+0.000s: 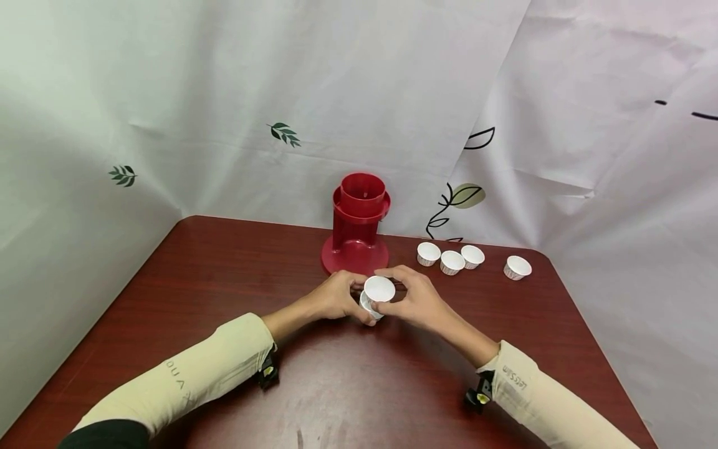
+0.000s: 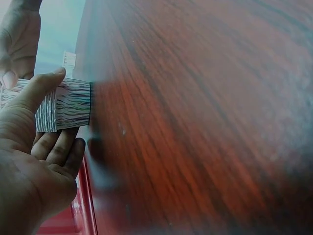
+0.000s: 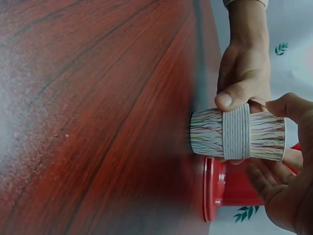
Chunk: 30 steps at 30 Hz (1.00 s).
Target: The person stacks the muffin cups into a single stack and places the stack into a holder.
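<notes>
Both sleeves, cream-coloured, come in from the bottom corners of the head view, w/ a small black wrist cam clipped under each cuff. They meet mid-table on the stack of paper cups [image 1: 374, 298], which sits w/ its base on the wooden table [image 1: 224, 280], just in front of the red dispenser [image 1: 359, 224].

Stack = nested cups, white inside, wavy multicolour lines outside; rims bunch into a ribbed band halfway up, plain in the right wrist view [image 3: 237, 134]. Top cup sits proud of the rest, so I judge I'm holding low and high to work one cup off the others.

My left hand [image 1: 336, 298] grips the lower part: thumb across the near side, fingers curled round the back, heel near the tabletop. Looks like the steadying hand. My right hand [image 1: 412, 299] pinches the upper cup, thumb on one side, index arched over toward the rim, other fingers loosely bent below. Both wrists low, forearms angled inward, elbows out.

Outward: dispenser stands upright on a round foot, open tube on top, touching nothing. Right of it, a row of three single white cups [image 1: 450, 258] sits close together, open side up, and a fourth cup [image 1: 516, 267] apart near the table's right edge. Leaf-print white sheets hang behind.
</notes>
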Motion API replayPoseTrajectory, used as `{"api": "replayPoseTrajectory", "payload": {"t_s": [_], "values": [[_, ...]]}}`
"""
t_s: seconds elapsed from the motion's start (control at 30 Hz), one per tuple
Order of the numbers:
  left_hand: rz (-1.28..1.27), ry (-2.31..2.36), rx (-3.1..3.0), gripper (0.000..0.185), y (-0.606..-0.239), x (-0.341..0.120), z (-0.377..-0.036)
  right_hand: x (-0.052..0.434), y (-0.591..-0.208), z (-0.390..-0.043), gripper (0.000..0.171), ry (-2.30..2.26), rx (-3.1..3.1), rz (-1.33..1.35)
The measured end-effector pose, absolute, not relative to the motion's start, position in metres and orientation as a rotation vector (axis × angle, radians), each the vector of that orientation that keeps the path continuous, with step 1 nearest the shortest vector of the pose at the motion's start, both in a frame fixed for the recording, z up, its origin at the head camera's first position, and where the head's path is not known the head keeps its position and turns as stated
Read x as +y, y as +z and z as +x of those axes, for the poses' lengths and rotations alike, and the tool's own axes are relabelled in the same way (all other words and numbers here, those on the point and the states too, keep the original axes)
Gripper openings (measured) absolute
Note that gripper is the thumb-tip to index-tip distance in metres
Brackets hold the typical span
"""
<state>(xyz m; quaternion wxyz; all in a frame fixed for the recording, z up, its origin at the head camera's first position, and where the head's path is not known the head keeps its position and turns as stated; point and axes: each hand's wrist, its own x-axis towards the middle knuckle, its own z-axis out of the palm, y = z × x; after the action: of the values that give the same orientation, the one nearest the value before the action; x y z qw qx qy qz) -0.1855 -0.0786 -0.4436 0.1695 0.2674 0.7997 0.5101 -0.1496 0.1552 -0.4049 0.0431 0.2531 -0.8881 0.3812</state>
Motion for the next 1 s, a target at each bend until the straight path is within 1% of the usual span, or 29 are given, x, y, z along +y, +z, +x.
{"api": "replayPoseTrajectory", "payload": {"t_s": [0.2, 0.37, 1.0], "values": [[0.766, 1.415, 2.298, 0.052, -0.443, -0.078, -0.187, 0.157, -0.407, -0.149, 0.065, 1.149, -2.756, 0.792], [0.752, 1.390, 2.326, 0.055, -0.441, -0.078, -0.186, 0.159, -0.406, -0.148, 0.070, 1.113, -2.795, 0.810], [0.749, 1.459, 2.242, 0.067, -0.440, -0.074, -0.183, 0.178, -0.408, -0.150, 0.067, 1.147, -2.781, 0.704]]}}
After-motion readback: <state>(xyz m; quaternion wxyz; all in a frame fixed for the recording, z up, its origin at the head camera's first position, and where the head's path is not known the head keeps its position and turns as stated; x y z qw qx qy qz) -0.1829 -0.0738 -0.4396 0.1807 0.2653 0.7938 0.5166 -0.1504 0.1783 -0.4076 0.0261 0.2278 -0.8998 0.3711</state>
